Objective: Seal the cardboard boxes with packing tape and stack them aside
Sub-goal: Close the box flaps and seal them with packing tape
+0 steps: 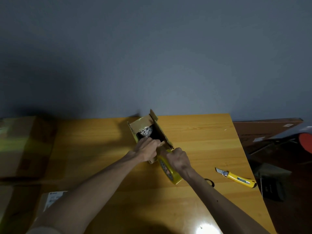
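Lying mid-frame on the bench [202,132], the open cardboard box [169,173]; left hand [146,149] grip curled on a flap; right hand [179,160] grip clasping its yellow near end; utility knife [236,178] right.

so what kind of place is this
Probably a home or small-office packing corner: a wooden table against a plain grey wall, big cardboard boxes at its left, and a yellow utility knife lying near the small open box.

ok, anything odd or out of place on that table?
The yellow utility knife lies near the right edge of the table with its blade extended and bare, which looks like a cut hazard. Nothing else stands out.
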